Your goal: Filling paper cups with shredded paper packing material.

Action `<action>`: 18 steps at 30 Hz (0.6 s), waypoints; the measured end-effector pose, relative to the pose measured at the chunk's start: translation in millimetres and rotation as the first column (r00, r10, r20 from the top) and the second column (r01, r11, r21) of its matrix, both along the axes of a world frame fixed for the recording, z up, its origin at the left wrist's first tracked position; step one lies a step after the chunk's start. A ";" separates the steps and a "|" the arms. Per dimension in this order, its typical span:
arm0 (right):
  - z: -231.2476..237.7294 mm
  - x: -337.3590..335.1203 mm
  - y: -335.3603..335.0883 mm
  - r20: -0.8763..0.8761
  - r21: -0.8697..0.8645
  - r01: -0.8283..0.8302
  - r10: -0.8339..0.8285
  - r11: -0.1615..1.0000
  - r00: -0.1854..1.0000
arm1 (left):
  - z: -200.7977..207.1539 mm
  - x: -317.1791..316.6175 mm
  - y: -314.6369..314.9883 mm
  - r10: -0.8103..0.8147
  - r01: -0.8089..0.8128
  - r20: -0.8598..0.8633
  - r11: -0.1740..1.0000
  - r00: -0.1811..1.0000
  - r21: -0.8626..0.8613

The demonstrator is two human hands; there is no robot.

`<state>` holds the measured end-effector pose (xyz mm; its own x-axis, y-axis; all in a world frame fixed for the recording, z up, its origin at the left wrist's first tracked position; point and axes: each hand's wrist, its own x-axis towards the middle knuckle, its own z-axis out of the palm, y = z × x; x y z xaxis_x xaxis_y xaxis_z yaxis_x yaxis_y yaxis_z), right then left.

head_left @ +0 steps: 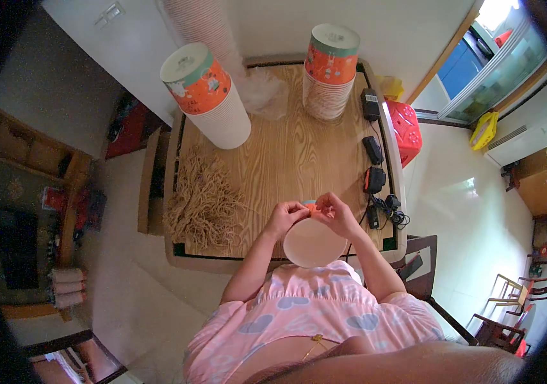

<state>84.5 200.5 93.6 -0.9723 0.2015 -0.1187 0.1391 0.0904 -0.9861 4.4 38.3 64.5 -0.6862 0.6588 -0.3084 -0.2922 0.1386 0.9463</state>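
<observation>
A paper tub (315, 243) lies tipped at the table's near edge, its white open mouth toward me. Part of its orange and green outside shows between my hands. My left hand (286, 217) is closed, fingertips pinched together at the tub's upper side. Opposite it, my right hand (339, 216) also pinches with bent fingers, close above the tub's rim. Whatever lies between the fingertips is too small to make out. Left of my hands spreads a tangled heap of brown paper cord (203, 201), with loose ends reaching toward my left hand.
Two stacks of upside-down paper tubs, a left stack (212, 99) and a right stack (331, 73), stand farther back on the wooden table (277, 153). Crumpled clear plastic (264, 93) lies between them. Black adapters and cables (373, 179) line the right edge. A red stool (403, 131) stands beyond.
</observation>
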 end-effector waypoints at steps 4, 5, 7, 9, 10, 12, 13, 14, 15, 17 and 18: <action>19.3 10.7 -4.2 -0.140 0.365 -0.097 0.158 0.926 0.977 | -0.6 -2.3 -1.7 -0.030 0.030 0.048 1.000 0.998 0.002; 20.0 12.1 -4.8 -0.171 0.471 -0.080 0.179 0.879 0.969 | 3.5 -3.0 -0.9 -0.053 0.052 0.054 0.999 0.997 0.014; 21.0 13.2 -7.1 -0.177 0.482 -0.061 0.166 0.874 0.970 | 15.8 -3.7 -0.1 -0.067 0.067 0.053 0.998 0.996 0.003; 23.7 13.7 -9.4 -0.186 0.494 -0.042 0.153 0.868 0.971 | 18.5 -3.5 0.1 -0.081 0.081 0.050 0.997 0.995 -0.007; 26.6 13.7 -10.7 -0.190 0.528 -0.037 0.160 0.849 0.969 | 17.4 -3.1 -0.3 -0.082 0.082 0.032 0.997 0.996 0.003; 25.9 13.8 -11.8 -0.195 0.560 -0.031 0.168 0.828 0.966 | 15.3 -3.4 -0.9 -0.082 0.082 0.014 0.997 0.997 0.014; 23.5 14.2 -12.3 -0.204 0.575 -0.019 0.165 0.818 0.965 | 14.2 -4.0 -0.7 -0.087 0.087 0.019 0.996 0.996 0.037; 22.1 14.6 -12.6 -0.212 0.589 -0.006 0.163 0.808 0.964 | 12.9 -4.7 -0.5 -0.093 0.091 0.024 0.994 0.995 0.061; 21.5 15.1 -12.8 -0.212 0.590 -0.006 0.162 0.808 0.964 | 9.9 -5.7 -0.7 -0.093 0.092 0.024 0.994 0.995 0.061; 24.3 14.4 -14.2 -0.191 0.569 -0.023 0.159 0.822 0.969 | 6.3 -7.6 -1.5 -0.104 0.104 0.057 0.995 0.993 0.000; 24.1 14.9 -13.9 -0.191 0.570 -0.023 0.160 0.822 0.968 | 4.6 -8.0 -1.7 -0.104 0.104 0.057 0.995 0.993 0.000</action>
<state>99.4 186.6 117.8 -0.9757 0.0750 0.2057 -0.1121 0.6361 -0.7635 -3.6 36.5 69.1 -0.5954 0.7245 -0.3472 -0.3297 0.1738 0.9279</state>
